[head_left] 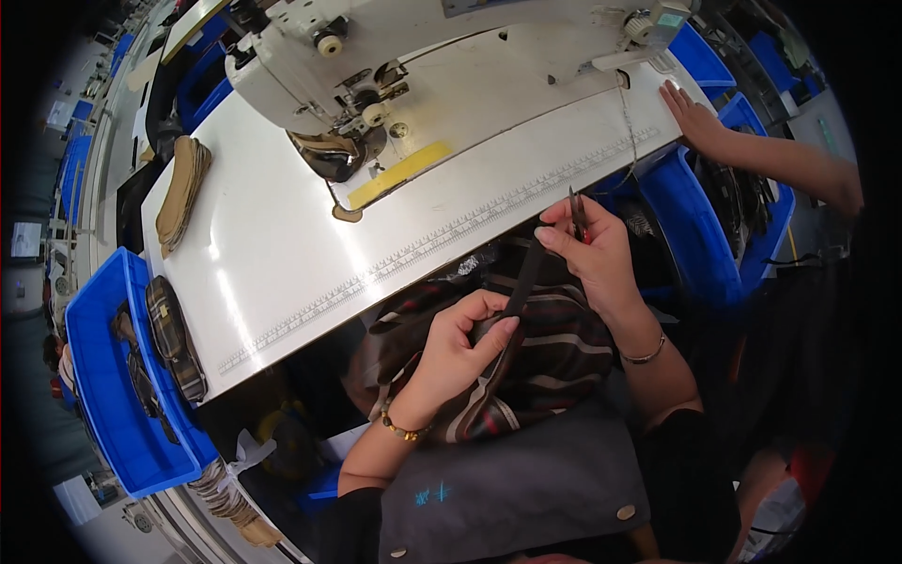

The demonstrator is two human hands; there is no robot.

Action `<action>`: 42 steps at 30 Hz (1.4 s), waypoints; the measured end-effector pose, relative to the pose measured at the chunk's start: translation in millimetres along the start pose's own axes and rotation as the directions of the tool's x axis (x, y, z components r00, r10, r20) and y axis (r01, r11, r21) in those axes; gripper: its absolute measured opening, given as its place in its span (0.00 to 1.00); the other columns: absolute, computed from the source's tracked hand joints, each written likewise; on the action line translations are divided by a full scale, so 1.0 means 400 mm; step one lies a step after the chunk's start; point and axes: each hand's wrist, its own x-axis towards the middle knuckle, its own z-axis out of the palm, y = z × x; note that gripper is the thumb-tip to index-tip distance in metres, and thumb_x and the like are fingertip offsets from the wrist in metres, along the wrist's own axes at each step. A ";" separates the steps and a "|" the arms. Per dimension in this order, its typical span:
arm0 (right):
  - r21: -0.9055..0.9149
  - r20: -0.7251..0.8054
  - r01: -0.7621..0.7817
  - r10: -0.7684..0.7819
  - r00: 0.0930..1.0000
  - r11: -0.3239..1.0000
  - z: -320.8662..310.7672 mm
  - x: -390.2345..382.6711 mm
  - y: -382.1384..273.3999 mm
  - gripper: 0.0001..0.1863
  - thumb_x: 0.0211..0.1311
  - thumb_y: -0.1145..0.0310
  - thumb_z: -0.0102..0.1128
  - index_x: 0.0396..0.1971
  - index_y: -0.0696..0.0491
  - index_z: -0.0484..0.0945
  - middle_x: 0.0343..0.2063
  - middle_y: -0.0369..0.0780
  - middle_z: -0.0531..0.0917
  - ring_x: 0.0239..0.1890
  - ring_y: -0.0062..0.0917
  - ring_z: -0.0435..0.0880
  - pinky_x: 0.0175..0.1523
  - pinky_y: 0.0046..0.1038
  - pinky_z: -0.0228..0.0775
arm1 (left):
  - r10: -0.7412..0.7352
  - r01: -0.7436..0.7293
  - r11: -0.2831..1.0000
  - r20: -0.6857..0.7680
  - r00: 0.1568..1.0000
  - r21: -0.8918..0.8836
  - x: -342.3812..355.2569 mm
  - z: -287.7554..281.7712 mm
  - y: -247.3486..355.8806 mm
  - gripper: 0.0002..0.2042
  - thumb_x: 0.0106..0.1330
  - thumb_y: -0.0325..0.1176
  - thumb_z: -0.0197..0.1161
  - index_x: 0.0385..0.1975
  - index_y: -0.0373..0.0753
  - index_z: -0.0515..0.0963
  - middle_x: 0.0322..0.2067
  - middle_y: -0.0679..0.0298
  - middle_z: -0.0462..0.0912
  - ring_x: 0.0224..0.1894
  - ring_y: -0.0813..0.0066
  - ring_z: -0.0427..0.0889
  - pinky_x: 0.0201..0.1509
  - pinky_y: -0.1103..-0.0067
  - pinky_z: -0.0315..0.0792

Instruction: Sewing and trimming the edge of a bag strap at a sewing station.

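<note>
A narrow black strip [528,279] runs between my two hands over my lap. My left hand [449,348] pinches its lower end between thumb and fingers. With thumb and fingertip, my right hand [601,256] grips the upper end. Small scissors [575,209] with a bit of red also sit in my right hand, their dark blades pointing up and away. Beneath both hands lies a bunched dark fabric [564,352] with brown, red and pale stripes. Both hands are in front of the near edge of the sewing table [272,268].
A white sewing machine [310,70] stands on the table, with a printed ruler [442,240] along the near edge. Curved brown pieces [183,193] lie at left. Blue bins [132,451] flank the table on both sides. Another person's hand [697,122] rests on the right corner.
</note>
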 end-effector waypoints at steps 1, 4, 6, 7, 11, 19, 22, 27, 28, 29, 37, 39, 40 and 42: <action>-0.028 0.000 0.018 -0.018 1.000 0.999 0.001 0.008 -0.008 0.09 0.59 0.77 0.68 0.39 0.59 0.79 0.28 0.30 0.79 0.30 0.10 0.74 0.40 0.14 0.67 | 0.000 0.000 1.000 0.017 1.000 0.005 -0.001 0.007 0.009 0.11 0.69 0.28 0.64 0.47 0.32 0.77 0.40 0.69 0.82 0.42 0.87 0.76 0.50 0.86 0.70; -0.062 0.007 0.099 -0.099 0.995 0.993 0.009 0.033 -0.006 0.10 0.56 0.78 0.70 0.36 0.56 0.79 0.27 0.29 0.78 0.29 0.09 0.73 0.38 0.13 0.66 | -0.032 0.033 0.991 -0.009 0.999 0.133 -0.007 0.028 0.029 0.12 0.67 0.28 0.66 0.46 0.31 0.77 0.40 0.67 0.82 0.43 0.86 0.76 0.51 0.85 0.70; -0.048 0.044 0.142 -0.140 0.989 0.989 0.019 0.047 0.000 0.11 0.54 0.79 0.71 0.33 0.54 0.77 0.27 0.28 0.77 0.29 0.08 0.71 0.37 0.12 0.66 | 0.129 -0.106 0.962 -0.075 0.989 0.253 -0.005 0.039 0.022 0.09 0.65 0.27 0.67 0.42 0.33 0.78 0.29 0.68 0.82 0.30 0.87 0.76 0.35 0.84 0.72; -0.047 0.043 0.147 -0.145 0.988 0.988 0.023 0.051 -0.003 0.11 0.54 0.79 0.71 0.33 0.54 0.77 0.27 0.28 0.77 0.29 0.08 0.71 0.37 0.12 0.66 | 0.133 -0.110 0.960 -0.073 0.988 0.256 -0.006 0.042 0.027 0.09 0.65 0.27 0.67 0.42 0.33 0.78 0.29 0.68 0.82 0.30 0.87 0.76 0.35 0.84 0.72; -0.089 0.092 0.095 -0.087 0.992 0.992 0.045 0.064 -0.017 0.11 0.53 0.78 0.72 0.31 0.54 0.77 0.28 0.28 0.76 0.31 0.09 0.71 0.38 0.13 0.66 | 0.148 -0.103 0.952 -0.138 0.979 0.287 -0.017 0.040 0.014 0.08 0.70 0.30 0.61 0.43 0.33 0.78 0.27 0.66 0.81 0.29 0.86 0.76 0.35 0.85 0.71; -0.121 0.250 0.034 -0.002 0.968 0.992 0.063 0.097 -0.019 0.11 0.53 0.77 0.72 0.31 0.53 0.76 0.27 0.28 0.76 0.30 0.10 0.71 0.37 0.13 0.65 | 0.105 -0.076 0.976 -0.135 0.985 0.203 -0.024 0.027 0.021 0.15 0.78 0.36 0.47 0.45 0.32 0.79 0.24 0.68 0.79 0.26 0.87 0.73 0.31 0.86 0.67; -0.169 0.255 0.062 -0.017 0.967 0.984 0.064 0.103 -0.023 0.11 0.54 0.77 0.72 0.31 0.53 0.76 0.26 0.28 0.76 0.29 0.09 0.70 0.37 0.13 0.64 | 0.051 -0.033 0.993 -0.154 0.987 0.114 -0.020 0.021 0.010 0.15 0.78 0.37 0.49 0.45 0.32 0.79 0.23 0.69 0.78 0.26 0.86 0.72 0.31 0.85 0.67; -0.232 0.223 0.144 -0.091 0.970 0.962 0.070 0.101 -0.036 0.08 0.56 0.76 0.69 0.30 0.57 0.77 0.25 0.30 0.77 0.27 0.09 0.70 0.33 0.14 0.65 | 0.148 -0.117 0.979 -0.181 0.972 0.169 0.012 -0.002 -0.039 0.14 0.77 0.37 0.52 0.41 0.33 0.81 0.29 0.67 0.75 0.33 0.82 0.72 0.40 0.84 0.67; -0.233 0.225 0.143 -0.089 0.970 0.962 0.070 0.101 -0.032 0.08 0.56 0.76 0.69 0.30 0.57 0.77 0.25 0.30 0.77 0.27 0.09 0.70 0.33 0.14 0.65 | 0.161 -0.128 0.975 -0.183 0.970 0.181 0.016 -0.006 -0.049 0.15 0.76 0.37 0.53 0.40 0.32 0.82 0.33 0.67 0.75 0.36 0.82 0.71 0.42 0.85 0.66; -0.243 0.230 0.165 -0.108 0.967 0.956 0.069 0.103 -0.025 0.08 0.56 0.76 0.69 0.30 0.56 0.76 0.25 0.29 0.77 0.26 0.09 0.70 0.33 0.14 0.65 | 0.174 -0.138 0.971 -0.183 0.968 0.193 0.019 -0.008 -0.054 0.15 0.76 0.37 0.54 0.40 0.32 0.83 0.36 0.67 0.75 0.40 0.82 0.70 0.44 0.85 0.65; -0.128 0.278 0.091 -0.052 0.959 0.988 0.059 0.124 -0.013 0.10 0.56 0.76 0.70 0.32 0.56 0.75 0.27 0.29 0.76 0.27 0.09 0.70 0.34 0.15 0.66 | 0.152 -0.148 0.988 -0.116 0.982 0.043 0.021 -0.024 -0.043 0.09 0.68 0.30 0.64 0.43 0.34 0.85 0.41 0.65 0.75 0.38 0.80 0.71 0.45 0.84 0.66; -0.120 0.280 -0.006 0.039 0.959 0.993 0.061 0.121 -0.025 0.11 0.56 0.76 0.70 0.31 0.55 0.74 0.27 0.30 0.75 0.29 0.10 0.71 0.36 0.15 0.67 | 0.222 -0.215 0.974 -0.116 0.968 0.073 0.019 -0.024 -0.032 0.09 0.65 0.28 0.67 0.42 0.34 0.86 0.43 0.65 0.75 0.36 0.81 0.71 0.44 0.85 0.66; -0.122 0.282 -0.007 0.041 0.959 0.993 0.062 0.119 -0.026 0.11 0.56 0.76 0.70 0.31 0.55 0.74 0.27 0.30 0.75 0.29 0.10 0.71 0.36 0.15 0.67 | 0.265 -0.244 0.957 -0.126 0.956 0.160 0.016 -0.022 -0.017 0.09 0.63 0.26 0.68 0.42 0.34 0.86 0.44 0.65 0.75 0.34 0.83 0.70 0.42 0.85 0.66; -0.092 0.293 -0.041 0.067 0.954 0.995 0.064 0.115 -0.027 0.10 0.56 0.76 0.70 0.31 0.55 0.74 0.27 0.30 0.75 0.30 0.11 0.72 0.38 0.15 0.67 | 0.369 -0.322 0.898 -0.116 0.922 0.301 0.019 -0.021 -0.002 0.11 0.58 0.24 0.70 0.41 0.35 0.86 0.47 0.64 0.74 0.29 0.85 0.67 0.40 0.86 0.66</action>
